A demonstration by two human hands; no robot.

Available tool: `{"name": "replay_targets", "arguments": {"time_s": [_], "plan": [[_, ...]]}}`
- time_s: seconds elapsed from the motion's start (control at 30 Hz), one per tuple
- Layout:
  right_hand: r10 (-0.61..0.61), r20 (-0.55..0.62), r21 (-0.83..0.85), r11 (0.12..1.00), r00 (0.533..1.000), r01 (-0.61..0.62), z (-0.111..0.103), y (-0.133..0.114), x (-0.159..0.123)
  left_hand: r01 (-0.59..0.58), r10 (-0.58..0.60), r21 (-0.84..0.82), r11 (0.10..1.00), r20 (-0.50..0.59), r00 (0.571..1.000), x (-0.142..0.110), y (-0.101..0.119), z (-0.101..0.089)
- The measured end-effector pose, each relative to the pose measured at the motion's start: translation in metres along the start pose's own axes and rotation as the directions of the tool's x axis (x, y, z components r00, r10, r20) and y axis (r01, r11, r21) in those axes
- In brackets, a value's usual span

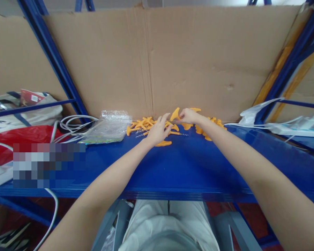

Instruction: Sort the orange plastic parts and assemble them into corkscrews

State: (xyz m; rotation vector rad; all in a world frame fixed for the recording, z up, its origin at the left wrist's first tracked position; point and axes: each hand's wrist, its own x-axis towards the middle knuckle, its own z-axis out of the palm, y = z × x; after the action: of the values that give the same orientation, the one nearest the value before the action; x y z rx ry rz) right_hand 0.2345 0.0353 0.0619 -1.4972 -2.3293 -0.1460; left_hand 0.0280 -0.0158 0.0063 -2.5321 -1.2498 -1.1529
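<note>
At the back of the blue shelf, my right hand [189, 116] pinches an orange fin-shaped piece [175, 114], raised above the others. My left hand [158, 131] reaches over a pile of orange pieces [143, 122] with its fingers apart; whether it touches any of them I cannot tell. Some pieces in this pile are long and ribbed, with thin metal coils [139, 131] sticking out. One flat orange piece [164, 143] lies just in front of my left hand. Beyond my right forearm is a second heap of orange pieces [206, 134], partly covered by the arm.
A cardboard panel [199, 62] closes off the back of the blue shelf [170, 170]. Left stand a clear plastic packet [107, 129], white cables [73, 123] and a red bag [21, 136]. On the right, a white power strip [298, 129] and its cable lie along the shelf.
</note>
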Motion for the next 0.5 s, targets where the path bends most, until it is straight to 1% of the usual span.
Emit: {"name": "replay_targets", "arguments": {"time_s": [0.07, 0.13, 0.2, 0.23, 0.33, 0.4, 0.5], "plan": [[0.131, -0.023, 0.061, 0.990, 0.991, -0.130, 0.001, 0.015, 0.008, -0.021, 0.018, 0.047, 0.999, 0.059, 0.998, -0.001, -0.002, 0.001], [0.240, -0.055, 0.124, 0.965, 0.969, -0.232, 0.006, 0.027, 0.015, -0.067, 0.056, 0.098, 0.993, 0.117, 0.992, -0.002, -0.005, 0.004], [0.336, -0.052, 0.210, 0.924, 0.940, -0.319, 0.014, 0.036, 0.022, -0.111, 0.089, 0.134, 0.985, 0.161, 0.983, -0.003, -0.007, 0.007], [0.394, -0.042, 0.259, 0.892, 0.918, -0.370, 0.019, 0.039, 0.025, -0.128, 0.102, 0.145, 0.981, 0.178, 0.979, -0.003, -0.008, 0.008], [0.556, -0.004, 0.371, 0.773, 0.831, -0.515, 0.036, 0.046, 0.037, -0.160, 0.125, 0.167, 0.973, 0.202, 0.971, -0.003, -0.010, 0.010], [0.610, 0.016, 0.405, 0.720, 0.792, -0.563, 0.047, 0.050, 0.045, -0.170, 0.132, 0.174, 0.970, 0.210, 0.969, -0.003, -0.011, 0.010], [0.670, 0.024, 0.463, 0.651, 0.742, -0.602, 0.059, 0.056, 0.052, -0.167, 0.128, 0.175, 0.970, 0.213, 0.969, -0.003, -0.011, 0.009]]}}
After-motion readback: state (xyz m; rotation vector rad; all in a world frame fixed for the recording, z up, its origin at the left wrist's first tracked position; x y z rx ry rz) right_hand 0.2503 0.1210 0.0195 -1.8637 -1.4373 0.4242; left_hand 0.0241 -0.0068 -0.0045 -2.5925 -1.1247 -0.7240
